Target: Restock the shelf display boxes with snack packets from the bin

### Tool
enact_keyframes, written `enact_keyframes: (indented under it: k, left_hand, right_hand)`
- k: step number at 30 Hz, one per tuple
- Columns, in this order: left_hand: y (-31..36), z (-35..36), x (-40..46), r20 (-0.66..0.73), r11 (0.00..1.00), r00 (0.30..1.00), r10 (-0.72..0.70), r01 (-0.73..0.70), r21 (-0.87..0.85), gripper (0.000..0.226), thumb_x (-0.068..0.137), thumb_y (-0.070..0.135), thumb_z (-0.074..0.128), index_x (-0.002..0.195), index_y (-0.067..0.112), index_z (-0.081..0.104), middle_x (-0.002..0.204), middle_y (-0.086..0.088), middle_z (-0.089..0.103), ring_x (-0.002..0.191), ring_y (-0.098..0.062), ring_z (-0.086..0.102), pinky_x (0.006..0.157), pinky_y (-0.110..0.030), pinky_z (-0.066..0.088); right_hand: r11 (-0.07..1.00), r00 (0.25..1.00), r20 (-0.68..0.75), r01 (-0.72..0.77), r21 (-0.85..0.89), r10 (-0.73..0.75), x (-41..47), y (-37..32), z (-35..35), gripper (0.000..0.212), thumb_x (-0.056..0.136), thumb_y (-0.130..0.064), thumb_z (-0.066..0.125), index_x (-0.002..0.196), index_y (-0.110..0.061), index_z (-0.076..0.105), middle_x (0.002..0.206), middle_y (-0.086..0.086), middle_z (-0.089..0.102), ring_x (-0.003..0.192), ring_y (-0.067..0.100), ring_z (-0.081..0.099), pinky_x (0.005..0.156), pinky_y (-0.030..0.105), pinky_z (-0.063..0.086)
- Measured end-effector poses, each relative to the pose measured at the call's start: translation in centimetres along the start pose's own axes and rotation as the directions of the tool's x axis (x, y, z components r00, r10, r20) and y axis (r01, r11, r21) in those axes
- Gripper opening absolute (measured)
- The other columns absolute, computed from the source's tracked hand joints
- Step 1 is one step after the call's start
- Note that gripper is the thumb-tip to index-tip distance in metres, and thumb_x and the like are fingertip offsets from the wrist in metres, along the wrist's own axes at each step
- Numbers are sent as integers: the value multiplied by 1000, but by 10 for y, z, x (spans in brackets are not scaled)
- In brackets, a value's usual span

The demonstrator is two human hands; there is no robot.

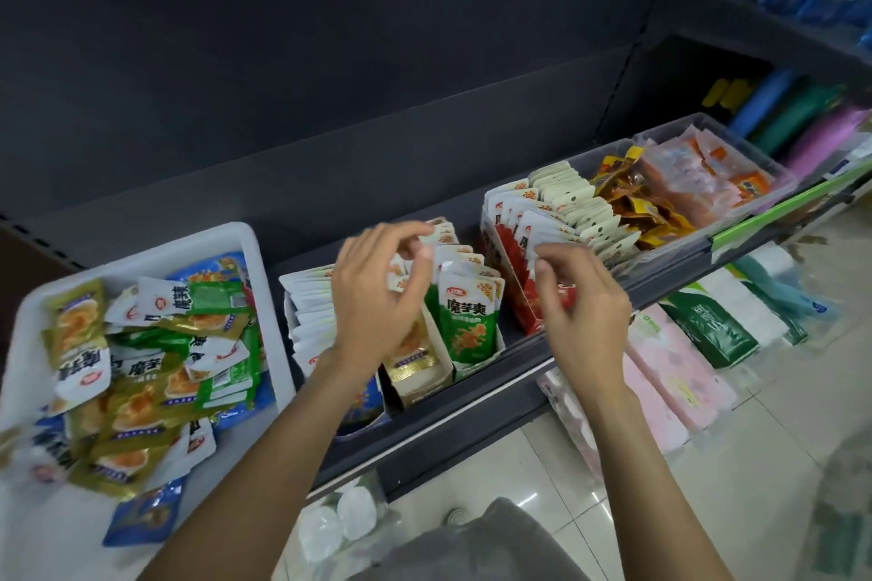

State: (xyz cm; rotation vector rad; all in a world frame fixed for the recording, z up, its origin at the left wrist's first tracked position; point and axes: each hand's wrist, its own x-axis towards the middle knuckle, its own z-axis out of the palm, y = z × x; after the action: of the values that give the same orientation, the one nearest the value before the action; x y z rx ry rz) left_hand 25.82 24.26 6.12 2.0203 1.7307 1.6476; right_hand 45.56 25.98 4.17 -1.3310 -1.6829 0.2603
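A white bin (264, 259) on the left holds several loose snack packets in gold, green, white and blue. On the dark shelf (472, 396) stand display boxes: a gold box (415, 380), a green box (469, 321) and a red box (512, 293), all filled with upright packets. My left hand (377, 297) hovers over the gold and green boxes, fingers curled, touching the white packet tops. My right hand (582, 302) is over the red box, thumb and fingers pinching at the top of a white packet (549, 231).
A clear tub (736, 146) at the shelf's right holds orange and yellow packets. Pink and green tissue packs (674, 363) lie on the lower shelf. Blue and coloured rolls stand on the shelving at right. Tiled floor lies below.
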Motion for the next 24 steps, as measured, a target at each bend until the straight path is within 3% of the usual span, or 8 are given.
enact_keyframes:
  k: [3, 6, 9, 11, 15, 19, 22, 24]
  left_hand:
    - [-23, -56, -19, -108, 996, 992, -65, 72, 59, 21, 91, 21, 48, 93, 10, 66, 80, 8, 60, 73, -1, 52, 70, -32, 43]
    - [-52, -109, -41, -50, 958, 976, -214, 219, 187, 25, 91, 28, 47, 95, 13, 67, 84, 6, 63, 76, -7, 56, 69, -36, 47]
    - [-89, -152, -68, 108, 868, 931, -349, 278, 413, 16, 88, 23, 61, 103, 18, 65, 97, 1, 67, 82, -18, 57, 75, -37, 49]
    - [-115, -172, -88, 115, 772, 881, -460, 332, 541, 27, 82, 16, 69, 109, 16, 65, 104, -7, 66, 87, -26, 58, 77, -37, 47]
    - [-154, -200, -117, 164, 588, 727, -667, 379, 715, 51, 78, 37, 62, 124, 15, 58, 122, -10, 57, 114, -33, 50, 96, -45, 40]
    - [-171, -209, -127, 268, 518, 585, -765, 313, 796, 60, 86, 37, 58, 141, 21, 38, 143, -1, 38, 132, -23, 32, 109, -41, 28]
    - [-177, -213, -130, 283, 526, 588, -758, 295, 797, 59, 86, 35, 56, 141, 22, 38, 142, 1, 41, 130, -21, 35, 108, -40, 30]
    - [-180, -217, -133, 284, 543, 596, -751, 314, 779, 58, 85, 34, 57, 140, 24, 41, 139, 1, 44, 128, -22, 38, 106, -40, 32]
  right_hand:
    - [990, 988, 117, 85, 109, -97, -6, -38, 17, 15, 91, -16, 55, 100, -11, 67, 95, -5, 65, 86, -2, 54, 75, 5, 40]
    - [957, 928, 305, 138, 253, -215, -14, -75, 47, 14, 91, -13, 56, 100, -13, 67, 95, -5, 67, 87, 2, 59, 78, 16, 48]
    - [932, 778, 530, 195, 307, -337, -27, -112, 86, 15, 90, -13, 57, 102, -15, 65, 99, -4, 67, 93, 12, 61, 80, 32, 50]
    - [917, 652, 646, 241, 319, -396, -39, -136, 113, 17, 91, -15, 55, 105, -16, 66, 104, -1, 66, 98, 18, 59, 82, 35, 49]
    - [882, 483, 748, 354, 309, -456, -61, -175, 174, 24, 92, -15, 54, 114, -12, 64, 115, 5, 62, 102, 23, 58, 80, 37, 49]
    - [876, 369, 878, 471, 106, -305, -79, -192, 243, 46, 91, -12, 54, 135, -6, 43, 138, 14, 42, 120, 32, 47, 92, 41, 48]
    - [868, 322, 939, 493, -56, -122, -89, -193, 280, 76, 88, -16, 61, 147, -5, 15, 149, 21, 18, 134, 40, 27, 108, 46, 35]
    - [891, 304, 952, 440, -107, -36, -96, -190, 292, 86, 85, -15, 65, 148, -8, 7, 151, 22, 12, 137, 42, 21, 108, 49, 34]
